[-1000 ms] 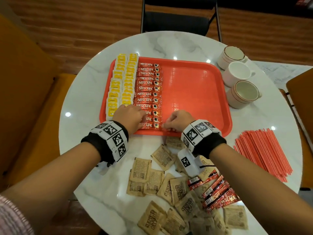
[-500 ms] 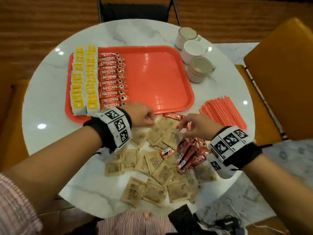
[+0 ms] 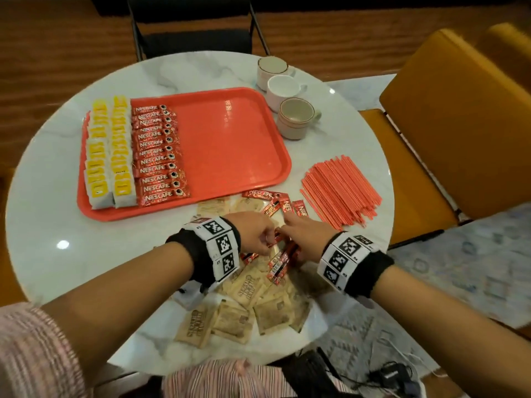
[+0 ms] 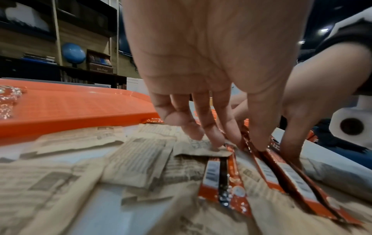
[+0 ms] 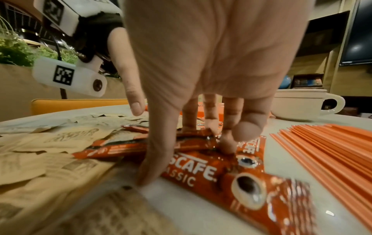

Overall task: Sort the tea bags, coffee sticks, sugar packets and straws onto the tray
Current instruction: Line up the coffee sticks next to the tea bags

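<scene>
An orange tray (image 3: 230,150) holds two columns of yellow tea bags (image 3: 110,150) and one column of red coffee sticks (image 3: 158,153). Loose coffee sticks (image 3: 280,264) lie among brown sugar packets (image 3: 230,320) on the table in front of the tray. Both hands meet over this pile. My left hand (image 3: 268,239) pinches the end of a coffee stick (image 4: 281,171) between thumb and forefinger (image 4: 247,145). My right hand (image 3: 287,228) reaches down onto other sticks, its thumb and fingertips (image 5: 187,162) closing on a Nescafe stick (image 5: 231,176). A fan of orange straws (image 3: 342,188) lies to the right.
Three cups (image 3: 296,117) stand beyond the tray's right corner. Further coffee sticks (image 3: 264,194) lie just below the tray's front rim. A yellow chair (image 3: 448,124) stands right of the round marble table (image 3: 48,225), a black chair (image 3: 195,38) behind it.
Both hands have left the tray's front edge and come back to the loose pile, meeting over the coffee sticks. The head view has swung right.
</scene>
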